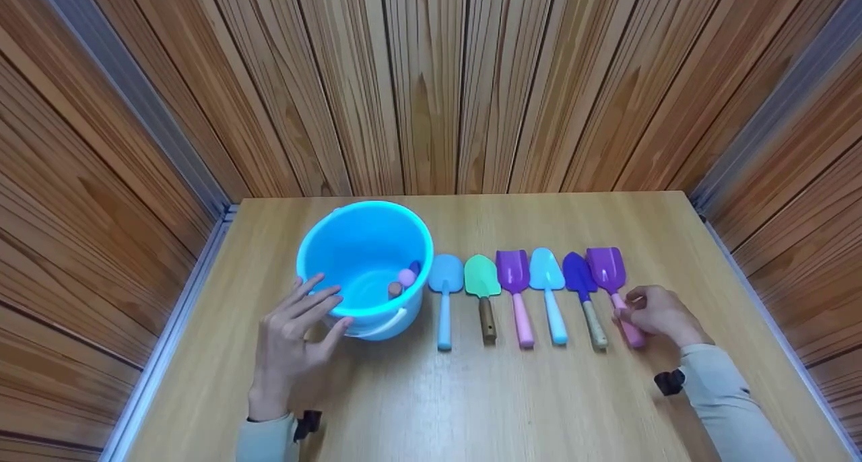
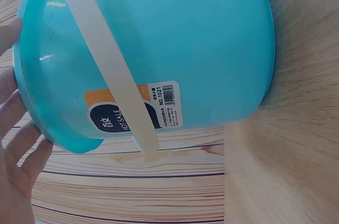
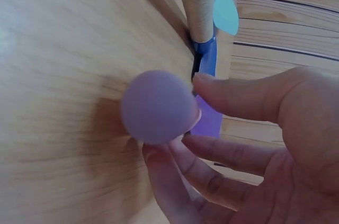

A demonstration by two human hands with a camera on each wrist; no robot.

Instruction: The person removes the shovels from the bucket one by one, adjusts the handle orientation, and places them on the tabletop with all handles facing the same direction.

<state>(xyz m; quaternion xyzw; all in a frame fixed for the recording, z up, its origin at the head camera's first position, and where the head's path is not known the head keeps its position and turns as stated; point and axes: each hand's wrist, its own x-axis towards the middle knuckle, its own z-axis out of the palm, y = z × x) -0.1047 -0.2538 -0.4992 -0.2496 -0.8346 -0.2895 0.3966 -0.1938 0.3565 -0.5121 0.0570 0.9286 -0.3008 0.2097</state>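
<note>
My left hand (image 1: 289, 341) is at the near left rim of a light-blue bucket (image 1: 363, 213), its fingers extended over the edge. In the left wrist view, the fingertips (image 2: 39, 152) touch the rim, and a white handle (image 2: 108, 57) crosses the bucket's side. My right hand (image 1: 663, 312) pinches the pink handle of the rightmost toy shovel (image 1: 607, 268), which has a purple scoop. The right wrist view has the rounded handle end (image 3: 158, 107) between thumb and fingers, close over the table. Just left lies a dark-blue trowel (image 1: 579, 273) with a pale handle.
Between bucket and right hand, a row continues with a light-blue trowel (image 1: 545, 270), a purple shovel (image 1: 513, 271), a green trowel (image 1: 482, 275) and a blue shovel (image 1: 445, 273). Small rounded things (image 1: 406, 277) lie inside the bucket. Wood-panelled walls (image 1: 431, 85) enclose the table (image 1: 471, 408).
</note>
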